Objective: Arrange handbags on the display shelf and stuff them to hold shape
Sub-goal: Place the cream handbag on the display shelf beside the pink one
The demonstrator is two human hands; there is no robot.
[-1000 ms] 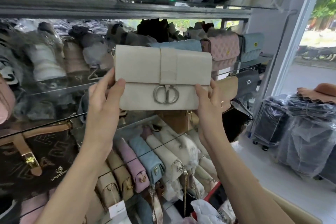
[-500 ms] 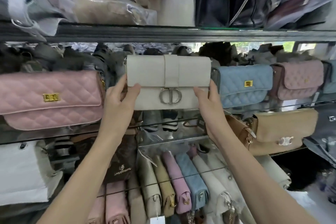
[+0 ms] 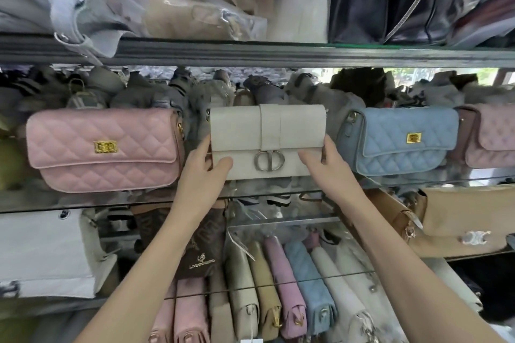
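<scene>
Presently we are reaching up with both forearms over the lower racks, where slim pastel bags (image 3: 292,287) are standing on edge in a row. Our left hand (image 3: 204,172) is gripping the lower left corner of the cream flap handbag (image 3: 267,131), thumb across the front and fingers curled out of sight behind. Our right hand (image 3: 324,163) is clamping the lower right corner in the same manner. We are holding the handbag upright and facing outward, its base level with the glass display shelf (image 3: 111,199), in the gap between the pink quilted handbag (image 3: 106,147) and the blue quilted handbag (image 3: 398,139). Whether the base is already resting on the glass we cannot tell.

In our judgement, we should be lowering it squarely, keeping the silver clasp (image 3: 269,161) centred and facing front, with even clearance to both neighbours. We should be releasing only once it is standing unaided, since an unstuffed bag may slump backward into the clutter behind.
</scene>
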